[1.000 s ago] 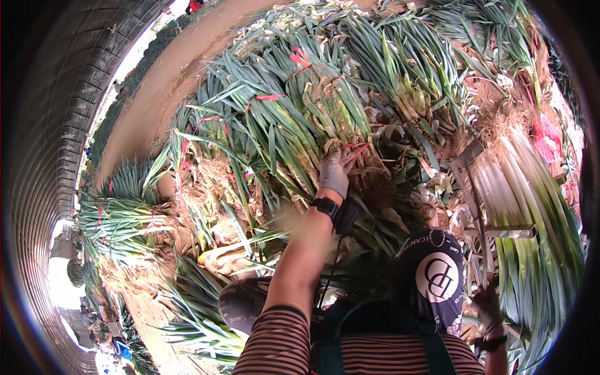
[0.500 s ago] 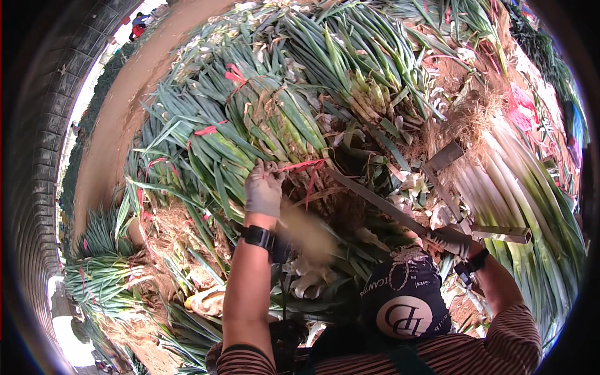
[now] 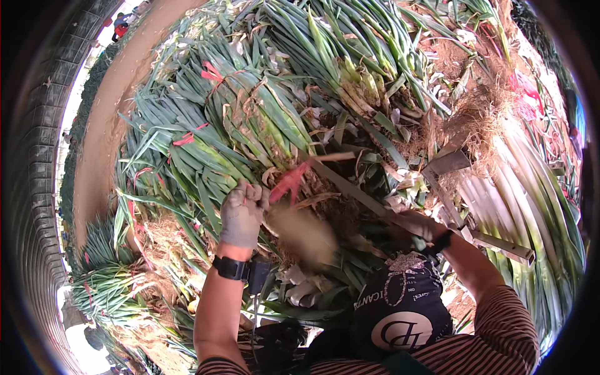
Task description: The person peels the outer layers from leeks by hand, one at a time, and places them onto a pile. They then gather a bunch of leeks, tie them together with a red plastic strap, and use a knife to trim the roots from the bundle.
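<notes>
My left hand (image 3: 242, 214), in a pale glove, is closed beside a tied bundle of long green onions (image 3: 262, 119). At its fingers is a red plastic ribbon (image 3: 290, 182), loose and blurred. A long flat metal bar (image 3: 353, 186) slants from near the ribbon down to my right hand (image 3: 414, 225), whose fingers appear closed around its near end. That hand is partly in shadow. Whether the bar joins the metal frame (image 3: 445, 197) behind the hand, I cannot tell. Beyond the bar's far end, a thin tan strip (image 3: 336, 156) sticks out.
More green onion bundles lie at the upper middle (image 3: 344, 56) and lower left (image 3: 103, 287). To the right, a big bundle of white-stalked onions (image 3: 512, 187) lies with its roots (image 3: 478, 119) away from me. Loose leaves cover the ground. A dark cap (image 3: 403, 306) fills the lower edge.
The ribbon was stretched taut from my left hand to the bar's far end; now it hangs slack and blurred. My right hand has moved left, away from the metal frame. The view has shifted slightly.
</notes>
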Tool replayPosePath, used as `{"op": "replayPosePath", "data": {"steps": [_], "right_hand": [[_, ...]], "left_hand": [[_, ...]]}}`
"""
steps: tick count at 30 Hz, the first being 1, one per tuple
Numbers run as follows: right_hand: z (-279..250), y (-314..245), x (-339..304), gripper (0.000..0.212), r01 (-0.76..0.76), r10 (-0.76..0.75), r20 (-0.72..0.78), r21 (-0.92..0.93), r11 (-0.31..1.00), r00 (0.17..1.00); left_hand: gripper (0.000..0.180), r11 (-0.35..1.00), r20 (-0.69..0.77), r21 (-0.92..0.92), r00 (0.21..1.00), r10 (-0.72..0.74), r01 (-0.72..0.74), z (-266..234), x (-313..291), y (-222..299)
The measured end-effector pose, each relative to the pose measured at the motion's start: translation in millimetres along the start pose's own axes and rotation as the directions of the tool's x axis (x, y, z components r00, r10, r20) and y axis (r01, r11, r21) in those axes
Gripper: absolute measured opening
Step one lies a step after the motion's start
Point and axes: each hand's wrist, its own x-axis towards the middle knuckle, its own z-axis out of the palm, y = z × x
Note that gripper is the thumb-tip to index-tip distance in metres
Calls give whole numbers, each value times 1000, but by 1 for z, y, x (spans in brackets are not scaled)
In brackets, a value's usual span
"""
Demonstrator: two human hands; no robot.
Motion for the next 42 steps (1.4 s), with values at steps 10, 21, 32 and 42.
{"op": "replayPosePath", "data": {"steps": [10, 21, 32, 42], "right_hand": [[-40, -34, -78, 45, -133, 115, -155, -111, 985, 981], [5, -149, -67, 36, 325, -339, -101, -129, 937, 935], [11, -299, 2, 42, 246, -256, -43, -168, 955, 966], [68, -333, -3, 43, 153, -149, 35, -216, 964, 988]], "left_hand": [[19, -226, -1, 550, 271, 963, 804, -95, -274, 403], [39, -199, 165, 979, 371, 914, 53, -206, -178, 244], [59, -376, -99, 828, 768, 633, 416, -120, 110, 156], [23, 272, -169, 962, 720, 673, -29, -216, 178, 184]]}}
